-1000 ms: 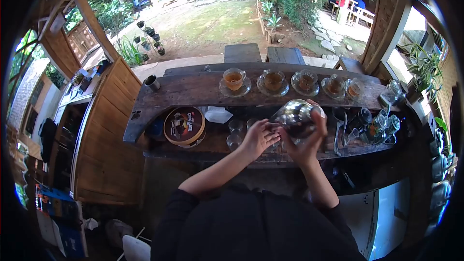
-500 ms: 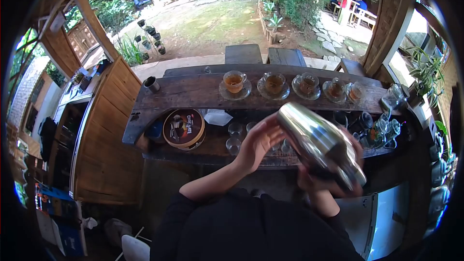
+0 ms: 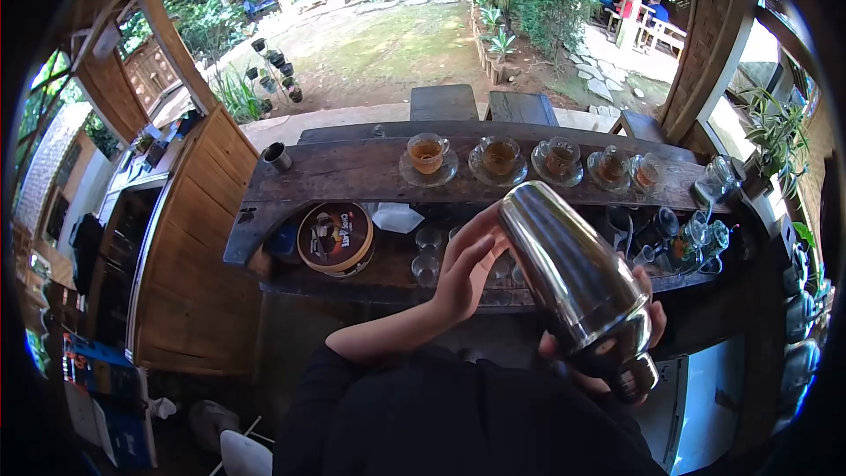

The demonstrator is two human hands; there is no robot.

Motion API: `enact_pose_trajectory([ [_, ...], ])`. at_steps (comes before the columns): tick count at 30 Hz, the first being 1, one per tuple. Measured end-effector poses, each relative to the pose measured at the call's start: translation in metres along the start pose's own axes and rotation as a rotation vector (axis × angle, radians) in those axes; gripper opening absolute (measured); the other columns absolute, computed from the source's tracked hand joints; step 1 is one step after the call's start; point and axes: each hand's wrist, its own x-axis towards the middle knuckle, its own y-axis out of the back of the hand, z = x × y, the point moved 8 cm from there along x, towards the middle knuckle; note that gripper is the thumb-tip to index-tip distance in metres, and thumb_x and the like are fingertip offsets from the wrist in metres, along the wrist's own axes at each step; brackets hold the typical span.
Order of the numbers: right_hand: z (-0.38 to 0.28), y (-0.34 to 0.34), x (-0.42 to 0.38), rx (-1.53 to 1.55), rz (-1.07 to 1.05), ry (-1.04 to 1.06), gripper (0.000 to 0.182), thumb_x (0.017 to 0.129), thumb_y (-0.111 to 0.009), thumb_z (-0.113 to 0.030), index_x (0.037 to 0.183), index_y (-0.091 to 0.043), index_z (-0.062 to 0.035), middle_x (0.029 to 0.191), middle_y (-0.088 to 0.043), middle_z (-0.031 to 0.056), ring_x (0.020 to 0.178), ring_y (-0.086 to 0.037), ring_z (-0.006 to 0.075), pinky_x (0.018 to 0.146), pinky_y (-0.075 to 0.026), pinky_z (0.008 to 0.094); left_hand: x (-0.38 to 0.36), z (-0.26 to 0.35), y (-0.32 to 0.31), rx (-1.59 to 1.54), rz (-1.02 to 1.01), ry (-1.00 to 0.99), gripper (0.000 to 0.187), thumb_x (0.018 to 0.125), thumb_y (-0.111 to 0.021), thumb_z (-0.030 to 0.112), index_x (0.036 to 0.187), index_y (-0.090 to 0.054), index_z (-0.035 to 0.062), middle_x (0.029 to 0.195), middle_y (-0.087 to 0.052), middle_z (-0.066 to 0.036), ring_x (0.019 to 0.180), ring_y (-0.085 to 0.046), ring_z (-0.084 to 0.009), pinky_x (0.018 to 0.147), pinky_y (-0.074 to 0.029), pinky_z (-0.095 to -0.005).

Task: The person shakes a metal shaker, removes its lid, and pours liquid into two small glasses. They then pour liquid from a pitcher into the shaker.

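A shiny metal cocktail shaker is held tilted in front of my body, its base toward the upper left and its capped top toward the lower right. My left hand supports the base end, with its fingertips partly hidden behind the metal. Around the shoulder and cap end wraps my right hand, largely covered by the shaker. Beyond it on the counter stand several glass cups of amber drink on saucers, among them one teacup at the left of the row.
A round chocolate box, a white napkin and small glasses sit on the lower shelf. Glass mugs crowd its right end. A metal cup stands at the counter's left. Stools line the far side; people sit outside.
The cocktail shaker has swung lower at its capped end and is now sharp rather than blurred. My right hand has moved down with it, while my left hand stays at the base.
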Motion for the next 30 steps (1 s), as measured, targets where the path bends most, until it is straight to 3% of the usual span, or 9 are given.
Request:
enact_pose_trajectory([
  [6, 0.037, -0.05, 0.024, -0.129, 0.115, 0.357, 0.098, 0.073, -0.084, -0.027, 0.139, -0.012, -0.0181, 0.135, -0.039, 0.0292, 0.123, -0.047, 0.0413, 0.098, -0.044, 0.0505, 0.005, -0.115, 0.098, -0.243, 0.146, 0.492, 0.032, 0.098, -0.051, 0.035, 0.116, -0.054, 0.0086, 0.115, -0.061, -0.002, 0.111, -0.058, -0.0158, 0.103, -0.04, -0.0338],
  [8, 0.019, -0.02, 0.036, -0.066, 0.361, 0.461, 0.102, 0.069, -0.087, -0.024, 0.143, -0.017, -0.0168, 0.133, -0.044, 0.0268, 0.117, -0.054, 0.0375, 0.093, -0.051, 0.0458, 0.013, -0.079, 0.049, -0.193, 0.133, 0.42, 0.035, 0.098, -0.052, 0.032, 0.122, -0.051, 0.0071, 0.116, -0.059, -0.003, 0.117, -0.055, -0.0164, 0.106, -0.037, -0.034],
  [9, 0.031, 0.001, 0.035, -0.2, 0.095, 0.047, 0.106, 0.063, -0.09, -0.037, 0.14, -0.025, -0.0054, 0.128, -0.052, 0.0228, 0.112, -0.059, 0.0301, 0.093, -0.052, 0.042, 0.019, -0.039, 0.02, 0.044, 0.037, 0.193, 0.043, 0.096, -0.053, 0.035, 0.128, -0.049, 0.0061, 0.123, -0.058, -0.006, 0.12, -0.054, -0.0185, 0.105, -0.037, -0.0371],
  [11, 0.004, 0.032, 0.014, 0.167, 0.649, 0.046, 0.098, 0.068, -0.076, -0.066, 0.132, -0.043, 0.0014, 0.123, -0.059, 0.0198, 0.112, -0.061, 0.0301, 0.095, -0.051, 0.0409, 0.017, 0.007, -0.021, 0.286, -0.054, -0.041, 0.051, 0.095, -0.055, 0.037, 0.133, -0.047, 0.005, 0.129, -0.057, -0.008, 0.123, -0.052, -0.0206, 0.105, -0.038, -0.0402],
  [14, 0.009, 0.026, 0.016, 0.048, 0.29, 0.091, 0.101, 0.073, -0.075, -0.061, 0.142, -0.026, -0.005, 0.126, -0.057, 0.018, 0.111, -0.061, 0.0311, 0.097, -0.049, 0.0438, -0.001, 0.033, -0.038, 0.369, -0.15, -0.356, 0.046, 0.098, -0.05, 0.029, 0.136, -0.043, 0.004, 0.131, -0.054, -0.009, 0.131, -0.047, -0.0189, 0.112, -0.031, -0.0388],
  [22, 0.007, -0.012, 0.044, 0.027, 0.307, 0.531, 0.09, 0.074, -0.084, -0.028, 0.142, -0.027, -0.0134, 0.133, -0.045, 0.0278, 0.116, -0.055, 0.0402, 0.092, -0.053, 0.0449, 0.007, -0.08, 0.044, -0.302, 0.168, 0.55, 0.047, 0.098, -0.045, 0.042, 0.123, -0.053, 0.0036, 0.123, -0.06, -0.01, 0.12, -0.054, -0.0205, 0.108, -0.035, -0.0406],
  [23, -0.001, 0.011, 0.049, 0.027, 0.155, 0.109, 0.091, 0.073, -0.085, -0.025, 0.142, -0.028, -0.0107, 0.129, -0.049, 0.0254, 0.112, -0.059, 0.0358, 0.092, -0.053, 0.0425, 0.018, -0.041, 0.016, -0.102, 0.077, 0.287, 0.049, 0.098, -0.046, 0.042, 0.125, -0.053, 0.0021, 0.123, -0.06, -0.011, 0.12, -0.054, -0.02, 0.108, -0.035, -0.0408],
  [27, -0.033, 0.044, -0.005, -0.485, 0.917, 0.441, 0.094, 0.087, -0.018, -0.081, 0.146, -0.022, -0.0076, 0.117, -0.059, 0.0236, 0.108, -0.063, 0.0312, 0.093, -0.054, 0.0425, 0.005, 0.053, -0.067, 0.203, -0.185, -0.26, 0.052, 0.098, -0.048, 0.04, 0.131, -0.052, -0.0008, 0.126, -0.058, -0.01, 0.121, -0.053, -0.0182, 0.111, -0.032, -0.0403],
  [30, 0.015, 0.006, 0.017, 0.061, 0.056, -0.14, 0.109, 0.064, -0.09, -0.033, 0.144, -0.02, -0.0085, 0.136, -0.041, 0.0248, 0.119, -0.055, 0.0324, 0.1, -0.048, 0.0392, 0.014, -0.024, 0.026, 0.094, 0.107, 0.027, 0.049, 0.098, -0.05, 0.038, 0.128, -0.053, -0.0003, 0.125, -0.059, -0.009, 0.121, -0.053, -0.0168, 0.11, -0.032, -0.0386],
])
